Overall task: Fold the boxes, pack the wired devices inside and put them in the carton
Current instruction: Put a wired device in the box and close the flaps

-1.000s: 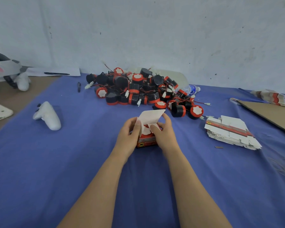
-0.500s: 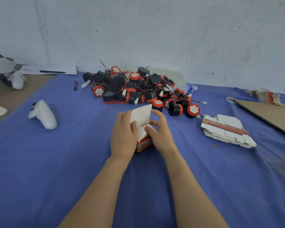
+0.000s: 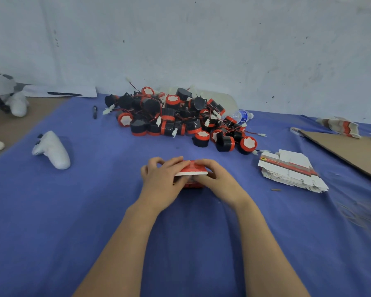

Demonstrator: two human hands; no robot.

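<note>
Lid flap point(image 3: 191, 169) is no longer upright and white-side-out between the fingertips: it's folded down flat on the box point(image 3: 191, 185), red face up, white edge toward the wrists. Left hand point(image 3: 161, 181) is off the box's side, fingers point(image 3: 174, 162) now lying over the flap. Right hand point(image 3: 220, 179) fingers point(image 3: 204, 162) curl over its far edge. Box now mostly hidden under both palms.

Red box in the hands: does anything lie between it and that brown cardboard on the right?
Yes. A stack of flat boxes lies between the box, gripped by the left hand and right hand, and the cardboard. Lifted over the stack, its way looks free. Whether that cardboard is the carton, I cannot tell.
</note>
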